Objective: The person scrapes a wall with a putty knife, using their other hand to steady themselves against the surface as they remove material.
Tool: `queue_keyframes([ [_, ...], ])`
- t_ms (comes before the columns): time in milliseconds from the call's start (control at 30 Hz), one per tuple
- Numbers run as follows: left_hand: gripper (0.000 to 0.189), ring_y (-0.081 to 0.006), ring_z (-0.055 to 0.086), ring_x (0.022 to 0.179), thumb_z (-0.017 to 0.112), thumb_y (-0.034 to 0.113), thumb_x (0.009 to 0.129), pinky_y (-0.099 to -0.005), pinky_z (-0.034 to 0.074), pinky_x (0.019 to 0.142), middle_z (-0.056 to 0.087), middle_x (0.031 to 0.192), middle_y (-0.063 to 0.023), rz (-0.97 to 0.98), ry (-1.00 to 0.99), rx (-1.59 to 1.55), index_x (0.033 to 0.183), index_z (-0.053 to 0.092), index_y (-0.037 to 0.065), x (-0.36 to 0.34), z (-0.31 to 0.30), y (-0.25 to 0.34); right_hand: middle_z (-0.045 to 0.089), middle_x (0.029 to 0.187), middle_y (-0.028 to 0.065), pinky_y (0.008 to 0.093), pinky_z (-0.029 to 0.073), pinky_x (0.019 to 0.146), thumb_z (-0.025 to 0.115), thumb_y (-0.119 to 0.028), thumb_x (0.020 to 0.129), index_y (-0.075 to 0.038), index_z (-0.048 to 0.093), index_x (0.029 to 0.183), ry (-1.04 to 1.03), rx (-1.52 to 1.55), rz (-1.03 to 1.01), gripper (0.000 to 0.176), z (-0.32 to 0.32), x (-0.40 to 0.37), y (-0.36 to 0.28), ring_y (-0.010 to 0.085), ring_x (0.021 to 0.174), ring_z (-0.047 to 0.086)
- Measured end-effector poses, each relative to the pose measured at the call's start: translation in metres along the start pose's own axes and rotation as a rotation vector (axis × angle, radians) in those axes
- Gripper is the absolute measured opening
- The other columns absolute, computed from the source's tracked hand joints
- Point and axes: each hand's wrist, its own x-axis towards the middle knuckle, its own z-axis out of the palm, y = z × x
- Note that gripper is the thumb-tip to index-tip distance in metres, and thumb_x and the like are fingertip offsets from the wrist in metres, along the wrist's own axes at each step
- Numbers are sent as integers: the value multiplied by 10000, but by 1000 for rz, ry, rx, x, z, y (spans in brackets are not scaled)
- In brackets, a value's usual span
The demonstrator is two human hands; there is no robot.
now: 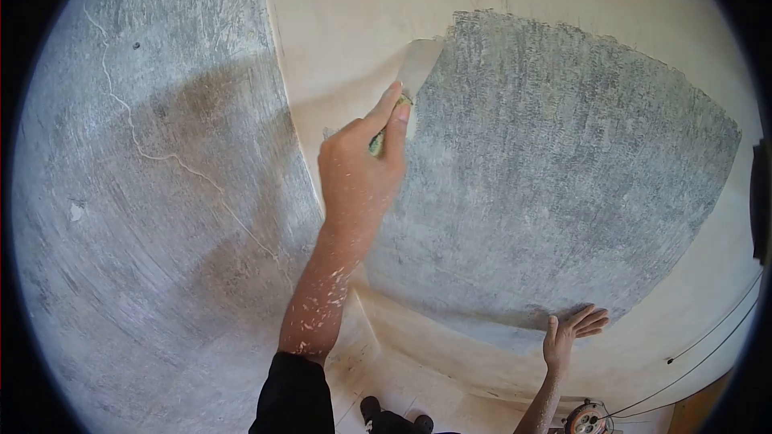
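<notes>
A flat, pale-metal scraper with a green handle (pixel 420 63) sits near twelve o'clock, its blade widening to a straight edge at the border of a rough, streaky blue-grey patch (pixel 563 161) on a smooth cream wall (pixel 346 8). The left hand (pixel 366 145) grips the mostly hidden handle; the right hand (pixel 569 333), fingers spread, lies at four o'clock, by the patch's lower edge.
</notes>
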Motion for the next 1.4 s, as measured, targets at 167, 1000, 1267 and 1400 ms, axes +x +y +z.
queue_keyframes([
  [167,333,-162,703,955,665,269,967,-293,524,859,739,1063,-166,17,-28,16,1242,686,84,-8,-1,-4,-255,1579,272,603,-194,1126,364,-634,984,-11,-122,1548,1,-25,-20,971,1,3,2,441,1438,-299],
  [1000,368,-245,708,1018,622,308,982,-332,514,904,725,1064,-209,-56,-23,24,1254,676,67,14,-6,40,-219,1581,298,647,-200,1099,395,-530,1018,7,-29,1559,7,33,-22,872,7,1,4,492,1425,-289],
  [1267,327,-255,726,845,608,299,982,-355,537,780,730,916,-196,35,1,105,1253,692,135,-9,-1,21,125,1639,190,571,-102,1166,379,-390,1057,-94,294,1550,475,16,-167,581,-59,81,-85,365,1522,37],
  [1400,331,-249,685,688,594,302,986,-375,515,659,676,728,-171,-57,-191,236,1259,689,141,-27,-17,19,257,1612,171,542,-45,1182,411,-295,1056,-123,414,1508,682,-53,-429,484,-104,158,-140,342,1515,146],
])
